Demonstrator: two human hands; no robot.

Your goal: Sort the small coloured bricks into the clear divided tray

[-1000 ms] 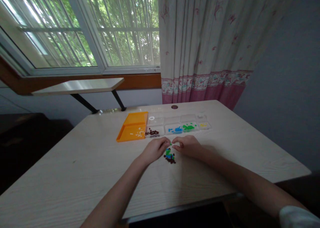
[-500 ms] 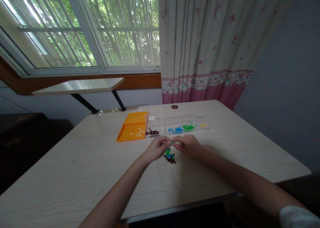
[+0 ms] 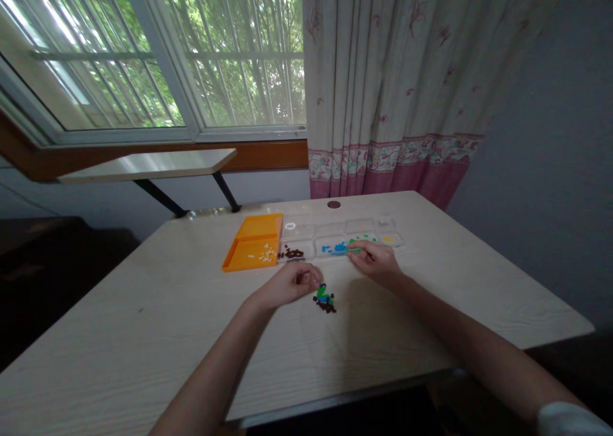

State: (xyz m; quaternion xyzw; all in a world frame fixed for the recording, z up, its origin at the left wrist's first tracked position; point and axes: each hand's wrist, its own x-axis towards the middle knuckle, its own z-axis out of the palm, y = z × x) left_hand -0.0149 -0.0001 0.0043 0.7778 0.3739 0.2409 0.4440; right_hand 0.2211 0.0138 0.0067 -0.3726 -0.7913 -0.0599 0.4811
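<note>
A small heap of mixed beads (image 3: 324,297), green, blue and dark brown, lies on the pale wooden table (image 3: 143,334). My left hand (image 3: 290,282) rests just left of the heap with its fingers curled and pinched together; what they hold is too small to see. My right hand (image 3: 377,259) reaches over the clear compartment tray (image 3: 306,230), fingertips pinched at the compartment of green beads (image 3: 360,239). Blue beads (image 3: 335,248) and dark brown beads (image 3: 291,253) fill neighbouring compartments.
An orange tray (image 3: 253,249) holding a few white beads adjoins the clear tray on the left. A yellow-bead compartment (image 3: 389,239) is at the right end. A window, a floral curtain (image 3: 383,85) and a small shelf (image 3: 143,166) stand behind the table.
My right hand has left the heap and moved up and right to the green compartment of the clear tray. My left hand stays by the heap, shifted slightly left.
</note>
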